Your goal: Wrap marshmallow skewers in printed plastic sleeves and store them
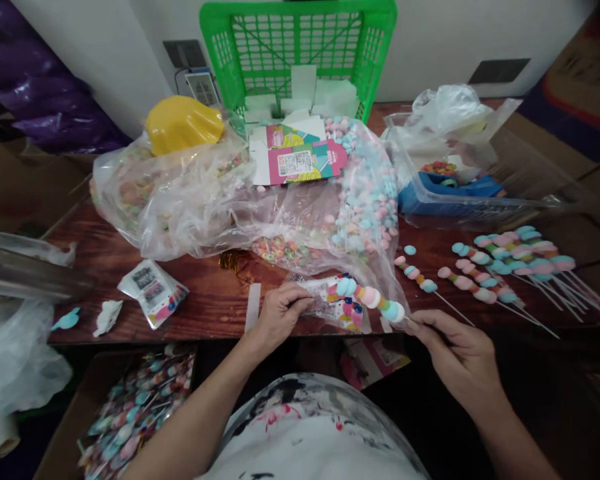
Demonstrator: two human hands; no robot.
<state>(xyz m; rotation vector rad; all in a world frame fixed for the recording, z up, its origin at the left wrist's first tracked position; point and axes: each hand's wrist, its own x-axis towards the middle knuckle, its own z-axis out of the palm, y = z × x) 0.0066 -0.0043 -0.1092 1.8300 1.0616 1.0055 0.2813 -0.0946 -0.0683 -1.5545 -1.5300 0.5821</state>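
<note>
My right hand (457,350) is closed, pinching the stick of a marshmallow skewer (370,297) strung with blue, pink, white and orange pieces. The skewer points left, lying over a clear printed plastic bag (353,319). At the bag's left side, my left hand (280,313) has thumb and fingers pinched on its edge. Whether the skewer's tip is inside the bag or above it, I cannot tell. A stack of similar printed bags (153,293) lies further left. Several finished skewers (515,250) are laid out to the right, with one more skewer (415,273) nearer my right hand.
Large clear bags of marshmallows (365,193) and ring-shaped candies (145,187) cover the table's middle, with a printed carton (297,153) on top. Behind stands a green basket (300,40). A clear tub (480,193) sits back right. Below left, a box holds wrapped skewers (135,407).
</note>
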